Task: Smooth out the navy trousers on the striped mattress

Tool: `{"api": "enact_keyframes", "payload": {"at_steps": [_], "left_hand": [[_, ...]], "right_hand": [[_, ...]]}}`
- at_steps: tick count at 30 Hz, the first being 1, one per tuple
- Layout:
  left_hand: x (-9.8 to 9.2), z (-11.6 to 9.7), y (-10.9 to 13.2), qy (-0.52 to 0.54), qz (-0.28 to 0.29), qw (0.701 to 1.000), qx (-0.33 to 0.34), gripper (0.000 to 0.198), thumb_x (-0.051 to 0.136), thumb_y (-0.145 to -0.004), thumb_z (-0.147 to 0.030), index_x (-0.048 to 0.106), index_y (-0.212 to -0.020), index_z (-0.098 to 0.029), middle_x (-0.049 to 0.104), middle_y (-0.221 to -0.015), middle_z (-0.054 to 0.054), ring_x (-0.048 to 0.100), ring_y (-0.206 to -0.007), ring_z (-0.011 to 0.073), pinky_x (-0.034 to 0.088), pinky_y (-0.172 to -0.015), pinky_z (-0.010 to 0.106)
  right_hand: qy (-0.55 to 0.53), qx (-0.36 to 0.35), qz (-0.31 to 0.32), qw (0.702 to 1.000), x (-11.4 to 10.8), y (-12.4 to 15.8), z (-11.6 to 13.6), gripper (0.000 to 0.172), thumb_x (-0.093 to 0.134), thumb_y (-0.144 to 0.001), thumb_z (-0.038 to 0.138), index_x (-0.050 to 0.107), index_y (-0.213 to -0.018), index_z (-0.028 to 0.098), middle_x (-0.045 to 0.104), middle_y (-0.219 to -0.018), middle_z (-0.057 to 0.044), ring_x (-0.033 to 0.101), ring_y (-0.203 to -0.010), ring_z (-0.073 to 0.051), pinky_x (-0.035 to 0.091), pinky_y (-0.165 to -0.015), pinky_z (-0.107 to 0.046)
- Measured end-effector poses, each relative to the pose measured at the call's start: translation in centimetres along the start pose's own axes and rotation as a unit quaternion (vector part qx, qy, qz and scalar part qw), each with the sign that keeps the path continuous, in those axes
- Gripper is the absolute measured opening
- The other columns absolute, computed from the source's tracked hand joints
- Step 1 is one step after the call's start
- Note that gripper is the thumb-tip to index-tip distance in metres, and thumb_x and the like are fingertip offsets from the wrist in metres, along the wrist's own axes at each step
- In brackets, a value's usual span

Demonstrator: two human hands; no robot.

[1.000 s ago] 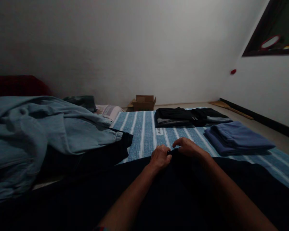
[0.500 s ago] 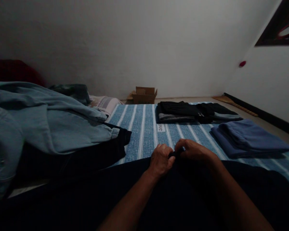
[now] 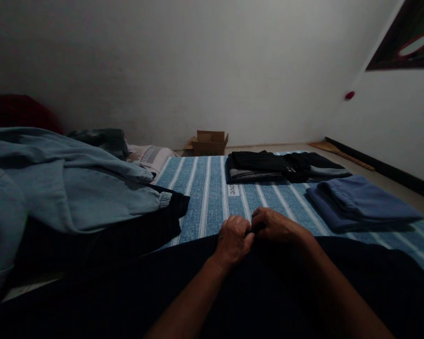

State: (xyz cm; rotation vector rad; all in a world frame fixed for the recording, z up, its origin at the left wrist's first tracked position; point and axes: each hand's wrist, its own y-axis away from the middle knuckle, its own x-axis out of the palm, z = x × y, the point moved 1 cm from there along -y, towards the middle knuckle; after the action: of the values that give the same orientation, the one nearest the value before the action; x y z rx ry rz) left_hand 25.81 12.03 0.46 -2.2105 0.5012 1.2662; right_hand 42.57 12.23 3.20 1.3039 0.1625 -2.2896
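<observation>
A very dark navy garment (image 3: 261, 292) spreads across the near part of the bed, its exact kind hard to make out in the dim light. My left hand (image 3: 233, 239) is closed on its far edge near the middle. Right beside it, my right hand (image 3: 276, 225) pinches the same edge, fingertips almost touching the left thumb and fingers. The bit of cloth between the fingers is mostly hidden.
Light blue denim clothes (image 3: 74, 188) lie heaped over dark ones at left. A folded blue garment (image 3: 363, 205) and a row of folded black clothes (image 3: 265, 165) rest on the striped bedsheet (image 3: 194, 207). Beyond stands an open cardboard box (image 3: 210, 145) by the wall.
My right hand has drawn slightly closer to my left, narrowing the gap between them. Both still grip the garment's edge. The camera view has shifted a little.
</observation>
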Motion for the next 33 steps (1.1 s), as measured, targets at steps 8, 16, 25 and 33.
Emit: {"api": "enact_keyframes", "payload": {"at_steps": [8,16,25,33], "left_hand": [[-0.1,-0.3,0.1,-0.021,0.003,1.0,0.021,0.007,0.058,-0.075,-0.016,0.054,-0.077,-0.021,0.057,-0.079,0.002,0.051,-0.081,0.0199,0.038,-0.074,0.033],[-0.3,-0.6,0.2,-0.038,0.034,0.999,0.004,0.002,0.058,-0.08,-0.02,0.056,-0.079,-0.021,0.059,-0.081,0.003,0.052,-0.082,0.0207,0.039,-0.076,0.034],[0.0,-0.3,0.1,-0.08,0.024,0.996,-0.03,0.006,0.055,-0.086,-0.025,0.058,-0.084,-0.02,0.061,-0.084,0.004,0.053,-0.084,0.0214,0.039,-0.079,0.035],[-0.3,-1.0,0.4,-0.123,0.022,0.992,0.0,0.009,0.055,-0.086,-0.026,0.056,-0.081,-0.019,0.062,-0.082,0.006,0.054,-0.083,0.0233,0.038,-0.074,0.036]], "right_hand": [[0.041,-0.023,-0.006,0.999,0.6,-0.1,0.3,0.018,0.06,-0.072,0.02,0.072,-0.085,0.02,0.056,-0.12,-0.008,0.053,-0.107,-0.023,0.042,-0.089,-0.031],[0.103,0.02,-0.025,0.994,0.3,0.0,-0.2,0.014,0.061,-0.073,0.028,0.071,-0.073,0.018,0.06,-0.109,-0.011,0.052,-0.106,-0.027,0.041,-0.087,-0.035],[0.099,0.032,-0.027,0.994,-0.2,0.3,-0.2,0.022,0.055,-0.081,0.03,0.069,-0.07,0.018,0.065,-0.096,-0.007,0.058,-0.083,-0.017,0.041,-0.071,-0.025],[0.097,0.084,-0.062,0.99,-0.5,0.5,0.3,0.019,0.057,-0.076,0.031,0.067,-0.068,0.017,0.064,-0.074,-0.007,0.055,-0.067,-0.017,0.033,-0.057,-0.026]]}}
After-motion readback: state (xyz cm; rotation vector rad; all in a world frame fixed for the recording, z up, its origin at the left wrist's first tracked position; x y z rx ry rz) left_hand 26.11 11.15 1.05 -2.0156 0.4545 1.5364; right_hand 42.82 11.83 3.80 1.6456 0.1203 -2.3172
